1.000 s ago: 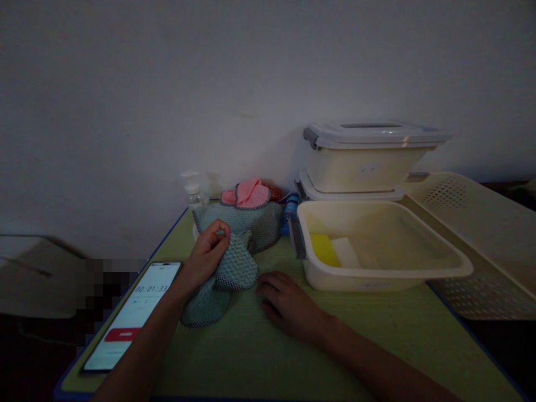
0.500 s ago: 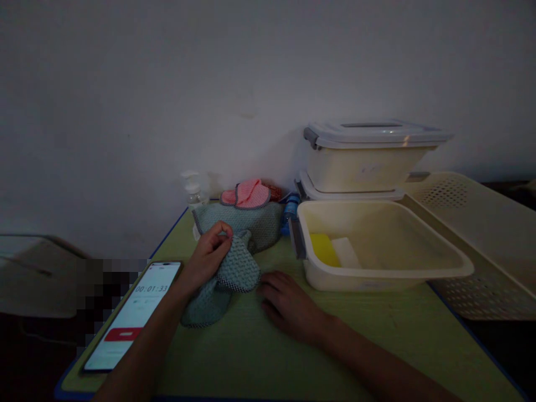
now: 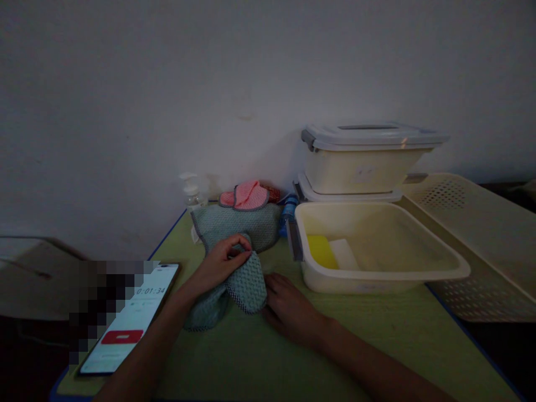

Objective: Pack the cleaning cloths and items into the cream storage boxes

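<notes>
My left hand (image 3: 226, 262) pinches a grey-green textured cleaning cloth (image 3: 249, 285) with a checked edge, holding one part raised. The rest of the cloth droops onto the table below my wrist. At the cloth's right edge is my right hand (image 3: 291, 307), its fingers curled in against it; the fingertips are partly hidden. Behind them lies a larger spread of the same grey-green cloth (image 3: 263, 223), with a folded pink cloth (image 3: 251, 195) on top.
An open cream bin (image 3: 381, 273) on the right holds a yellow item (image 3: 321, 251) and a white one (image 3: 345, 254). Behind it stands a lidded box (image 3: 360, 170). A perforated basket (image 3: 481, 223), pump bottle (image 3: 191, 190), blue bottle (image 3: 288, 209) and phone (image 3: 125, 318) are around.
My left hand has moved right and slightly down with the pinched cloth. The raised part hangs lower, nearer my right hand, which has shifted slightly right.
</notes>
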Tool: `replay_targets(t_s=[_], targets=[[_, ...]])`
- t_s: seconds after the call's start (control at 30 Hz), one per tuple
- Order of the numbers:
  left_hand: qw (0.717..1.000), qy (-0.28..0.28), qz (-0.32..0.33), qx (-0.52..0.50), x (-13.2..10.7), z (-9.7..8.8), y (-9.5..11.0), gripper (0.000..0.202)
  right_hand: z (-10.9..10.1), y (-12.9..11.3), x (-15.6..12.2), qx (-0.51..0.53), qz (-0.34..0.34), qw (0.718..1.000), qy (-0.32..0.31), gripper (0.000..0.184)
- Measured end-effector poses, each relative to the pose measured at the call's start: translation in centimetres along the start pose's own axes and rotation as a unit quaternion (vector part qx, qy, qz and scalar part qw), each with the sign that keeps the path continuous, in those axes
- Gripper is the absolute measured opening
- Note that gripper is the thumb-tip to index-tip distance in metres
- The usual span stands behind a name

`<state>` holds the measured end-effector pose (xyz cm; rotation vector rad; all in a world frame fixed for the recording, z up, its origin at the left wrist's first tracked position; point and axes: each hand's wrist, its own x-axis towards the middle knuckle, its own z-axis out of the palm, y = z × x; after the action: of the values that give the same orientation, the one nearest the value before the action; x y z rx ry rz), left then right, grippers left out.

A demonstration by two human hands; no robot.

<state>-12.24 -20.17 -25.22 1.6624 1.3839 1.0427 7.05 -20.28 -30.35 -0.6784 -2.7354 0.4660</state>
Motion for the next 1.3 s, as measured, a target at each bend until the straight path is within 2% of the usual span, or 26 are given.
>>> replay_targets(t_s=[0.33, 0.7, 0.93, 1.07, 1.2, 1.3], targets=[[0.998, -0.027, -0.052, -0.005, 0.0, 0.6, 0.2, 0.017, 0.2, 0.4, -0.1, 0.027, -0.017, 0.999, -0.004, 0.023], [0.998, -0.049, -0.036, -0.001, 0.6, 0.8, -0.4, 0.016, 0.2, 0.4, -0.1, 0.017, -0.017, 1.000, -0.007, 0.021], [0.996, -0.060, -0.007, -0.068, 4.9, 2.9, 2.6, 0.012, 0.3, 0.5, -0.2, 0.024, -0.016, 1.000, -0.005, 0.026], [0.989, 0.025, -0.029, -0.142, 7.9, 5.1, 3.6, 0.016, 0.3, 0.4, -0.2, 0.020, -0.008, 1.000, -0.010, 0.028], [0.975, 0.076, -0.083, -0.193, 11.4, 6.7, 3.6, 0.018, 0.2, 0.4, -0.2, 0.018, -0.017, 1.000, -0.015, 0.028], [0.957, 0.043, -0.149, -0.246, 14.2, 7.1, 3.8, 0.009, 0.2, 0.5, -0.2, 0.016, -0.021, 1.000, -0.015, 0.026]])
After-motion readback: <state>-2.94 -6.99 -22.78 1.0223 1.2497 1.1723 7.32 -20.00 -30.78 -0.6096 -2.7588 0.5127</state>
